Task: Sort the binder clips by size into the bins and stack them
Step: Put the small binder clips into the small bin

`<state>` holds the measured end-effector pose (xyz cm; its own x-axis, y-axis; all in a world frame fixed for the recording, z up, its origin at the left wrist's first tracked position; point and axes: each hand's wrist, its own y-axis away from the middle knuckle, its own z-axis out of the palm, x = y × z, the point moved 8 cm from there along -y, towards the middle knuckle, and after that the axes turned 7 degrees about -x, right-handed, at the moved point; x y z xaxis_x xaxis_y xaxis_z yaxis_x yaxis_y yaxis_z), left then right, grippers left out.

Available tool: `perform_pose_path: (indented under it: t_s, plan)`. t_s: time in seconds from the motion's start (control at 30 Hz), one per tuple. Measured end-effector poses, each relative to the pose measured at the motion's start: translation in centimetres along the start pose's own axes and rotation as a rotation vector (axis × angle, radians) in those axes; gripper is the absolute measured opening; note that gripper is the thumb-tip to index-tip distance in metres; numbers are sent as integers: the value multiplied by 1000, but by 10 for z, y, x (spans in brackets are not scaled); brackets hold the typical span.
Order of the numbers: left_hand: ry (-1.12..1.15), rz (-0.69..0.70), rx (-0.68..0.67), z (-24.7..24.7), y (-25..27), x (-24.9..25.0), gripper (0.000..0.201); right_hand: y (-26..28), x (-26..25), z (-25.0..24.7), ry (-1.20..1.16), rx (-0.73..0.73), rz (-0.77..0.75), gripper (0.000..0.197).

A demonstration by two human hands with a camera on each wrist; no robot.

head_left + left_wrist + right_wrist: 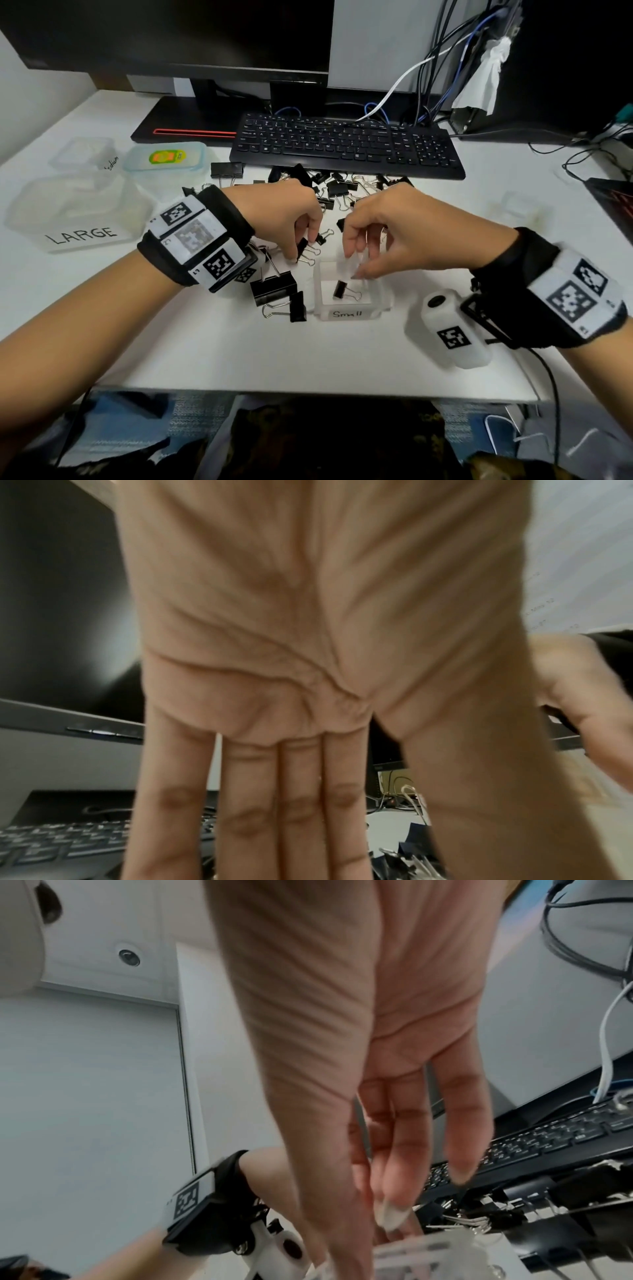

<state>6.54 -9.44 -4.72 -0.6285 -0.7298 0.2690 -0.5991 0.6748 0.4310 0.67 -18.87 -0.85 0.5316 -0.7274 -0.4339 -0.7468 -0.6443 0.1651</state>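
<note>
In the head view my left hand pinches a small black binder clip between thumb and forefinger, just left of the bin marked "Small". One small clip lies inside that bin. My right hand hangs over the bin's far rim with fingers loosely bent and nothing held. A pile of black clips lies in front of the keyboard. The right wrist view shows straight fingers above the bin's rim. My palm fills the left wrist view, with clips below it.
Two big clips lie left of the small bin. A bin marked "LARGE", a medium bin and a lidded box stand at the left. A keyboard and monitor are behind, cables at the right.
</note>
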Motion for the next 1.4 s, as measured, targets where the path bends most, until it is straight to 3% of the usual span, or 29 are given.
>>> perform_pose_path:
  t_s: [0.13,0.27,0.6,0.8,0.93,1.13,1.4]
  plan:
    - [-49,4,13,2,0,4,36,4,10,-4,94,4,84,28]
    - [-56,9,-3,3,-1,8,28,4,18,6,167,-44,129,12]
    - [6,-7,86,-5,1,-6,13,-4,20,11,20,-24,113,8]
    - [67,61,194,-19,19,-6,16,-6,22,11,-11,1,135,6]
    - [149,191,285,-36,38,13,17,-8,26,10,-44,37,154,6]
    - [190,275,116,-16,42,37,16,-9,30,12,-96,46,162,11]
    - [175,328,20,-6,43,44,12,-6,30,11,-121,70,151,12]
